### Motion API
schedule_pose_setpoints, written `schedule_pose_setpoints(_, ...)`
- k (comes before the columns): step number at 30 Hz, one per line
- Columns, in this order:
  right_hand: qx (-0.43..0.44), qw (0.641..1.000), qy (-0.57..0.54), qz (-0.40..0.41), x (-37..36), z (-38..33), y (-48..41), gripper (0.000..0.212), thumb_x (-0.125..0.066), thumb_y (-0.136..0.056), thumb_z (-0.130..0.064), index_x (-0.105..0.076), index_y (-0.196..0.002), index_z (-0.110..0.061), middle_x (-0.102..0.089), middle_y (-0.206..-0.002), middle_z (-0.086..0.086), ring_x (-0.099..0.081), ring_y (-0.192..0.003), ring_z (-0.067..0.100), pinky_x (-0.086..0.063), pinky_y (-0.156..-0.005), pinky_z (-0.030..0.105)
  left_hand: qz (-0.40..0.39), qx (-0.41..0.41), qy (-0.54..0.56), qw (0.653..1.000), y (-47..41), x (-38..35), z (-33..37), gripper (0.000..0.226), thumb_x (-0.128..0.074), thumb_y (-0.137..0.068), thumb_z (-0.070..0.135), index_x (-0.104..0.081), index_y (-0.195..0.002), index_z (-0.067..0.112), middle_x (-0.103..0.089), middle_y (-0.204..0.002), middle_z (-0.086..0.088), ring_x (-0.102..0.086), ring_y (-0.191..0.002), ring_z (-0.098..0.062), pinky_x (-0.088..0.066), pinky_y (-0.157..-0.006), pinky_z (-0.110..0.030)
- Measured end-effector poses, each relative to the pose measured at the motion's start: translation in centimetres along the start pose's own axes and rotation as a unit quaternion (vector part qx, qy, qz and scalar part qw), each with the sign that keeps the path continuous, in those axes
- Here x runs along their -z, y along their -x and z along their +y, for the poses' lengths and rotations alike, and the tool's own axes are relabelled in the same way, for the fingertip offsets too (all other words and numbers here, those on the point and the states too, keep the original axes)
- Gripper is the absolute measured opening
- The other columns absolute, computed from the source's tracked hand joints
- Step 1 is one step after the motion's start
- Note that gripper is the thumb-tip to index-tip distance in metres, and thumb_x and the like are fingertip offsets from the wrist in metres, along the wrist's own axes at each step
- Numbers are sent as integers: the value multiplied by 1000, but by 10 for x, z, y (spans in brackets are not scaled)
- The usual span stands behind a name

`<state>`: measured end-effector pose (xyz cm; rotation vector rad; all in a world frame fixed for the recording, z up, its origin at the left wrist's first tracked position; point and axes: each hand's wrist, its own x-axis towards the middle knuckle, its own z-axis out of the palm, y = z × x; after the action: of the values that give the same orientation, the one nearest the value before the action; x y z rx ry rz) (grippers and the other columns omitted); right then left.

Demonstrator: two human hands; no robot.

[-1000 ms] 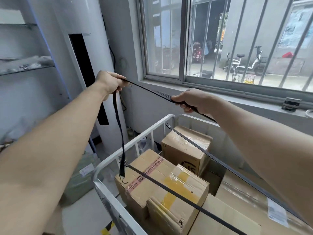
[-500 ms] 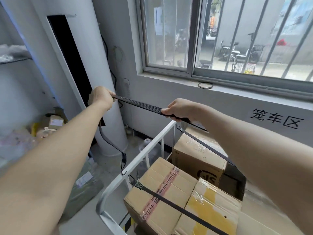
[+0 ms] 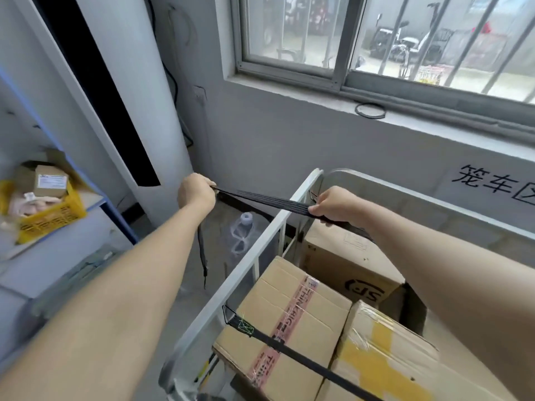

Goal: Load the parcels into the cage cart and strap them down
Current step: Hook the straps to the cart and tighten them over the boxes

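Observation:
A black strap (image 3: 262, 198) is stretched taut between my two hands above the far left corner of the white cage cart (image 3: 254, 250). My left hand (image 3: 196, 193) grips its end outside the cart, and the loose tail (image 3: 201, 256) hangs below. My right hand (image 3: 333, 204) is closed on the strap just inside the cart rail. Cardboard parcels fill the cart: one with red tape (image 3: 285, 322), one with yellow tape (image 3: 385, 369), one marked SF (image 3: 347, 264). A second black strap (image 3: 295, 353) is hooked to the left rail and crosses the near parcels.
A tall white column unit (image 3: 139, 91) stands at the left of the cart. A shelf with a yellow crate (image 3: 52, 218) is at far left. A clear water jug (image 3: 246, 235) sits on the floor beside the cart. A window sill (image 3: 405, 123) runs above.
Both hands have come down with the strap, from window height to the level of the cart's top rail. The view has tilted downward toward the cart.

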<state>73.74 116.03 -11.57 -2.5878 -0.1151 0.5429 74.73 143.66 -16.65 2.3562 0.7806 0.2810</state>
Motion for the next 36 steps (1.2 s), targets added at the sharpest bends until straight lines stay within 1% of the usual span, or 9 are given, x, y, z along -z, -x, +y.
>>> schedule_pose_setpoints(5, 4, 999, -39, 25, -43, 11, -11, 7, -62, -89, -16, -66, -85, -13, -63, -79, 3, -59, -74, 17, -42, -57, 21, -88, 65, -35, 993, 16, -69, -52, 26, -54, -92, 5, -76, -99, 16, -70, -110, -7, -63, -100, -30, -50, -80, -30)
schedule_pose_setpoints(10, 21, 991, -80, -108, -116, 5, -8, 11, -59, -92, -17, -68, -87, -12, -65, -74, 1, -60, -66, 12, -50, -59, 22, -176, 115, -13, 978, 30, -113, -89, 24, -56, -91, 0, -75, -101, 10, -70, -108, -11, -63, -90, -26, -49, -76, -29)
schedule_pose_setpoints(13, 18, 983, -64, -171, -170, 15, -11, 18, -56, -93, -17, -70, -102, -10, -69, -93, 5, -64, -83, 16, -56, -76, 30, -228, 116, 28, 966, 35, -128, -100, 22, -58, -88, -2, -74, -102, 6, -71, -99, -11, -58, -76, -20, -51, -67, -28)
schedule_pose_setpoints(17, -18, 981, -75, -178, -219, 29, -30, 35, -50, -97, -21, -57, -130, -10, -60, -129, 9, -57, -116, 24, -46, -99, 34, -327, 152, 75, 930, 38, -136, -114, 22, -57, -89, -1, -73, -102, 7, -64, -81, -7, -51, -60, -14, -45, -55, -24)
schedule_pose_setpoints(21, -34, 973, -147, -175, -242, 25, -50, 48, -40, -100, -19, -33, -147, -13, -45, -144, 10, -53, -109, 22, -43, -89, 31, -437, 167, 65, 881, 37, -138, -117, 22, -57, -88, 0, -74, -78, 11, -67, -73, -10, -56, -56, -18, -46, -59, -25)
schedule_pose_setpoints(26, -64, 933, -301, -187, -256, 18, -62, 40, -45, -99, -11, -45, -139, -13, -59, -125, 9, -52, -100, 17, -42, -78, 23, -511, 193, 108, 830, 28, -143, -123, 37, -61, -83, -9, -79, -67, 19, -72, -84, -15, -66, -77, -26, -54, -90, -41)
schedule_pose_setpoints(31, -65, 928, -306, -202, -252, 32, -54, 21, -59, -94, -28, -67, -96, -9, -65, -84, 3, -54, -77, 13, -39, -66, 21, -550, 187, 113, 806, 30, -134, -122, 33, -65, -76, -14, -79, -71, 15, -73, -75, -11, -68, -63, -19, -57, -73, -33)
schedule_pose_setpoints(33, -58, 934, -283, -211, -242, 39, -48, 25, -58, -95, -33, -65, -85, -11, -66, -74, 1, -55, -72, 13, -40, -66, 22, -526, 179, 98, 826, 35, -129, -117, 28, -64, -78, -12, -78, -79, 13, -72, -76, -11, -66, -64, -19, -56, -77, -35)
schedule_pose_setpoints(36, -38, 953, -222, -203, -220, 46, -36, 31, -58, -93, -39, -67, -79, -13, -68, -71, -3, -54, -66, 9, -39, -61, 21, -381, 143, 63, 911, 44, -118, -98, 19, -62, -86, -3, -73, -100, 4, -70, -87, -13, -65, -75, -22, -54, -73, -29)
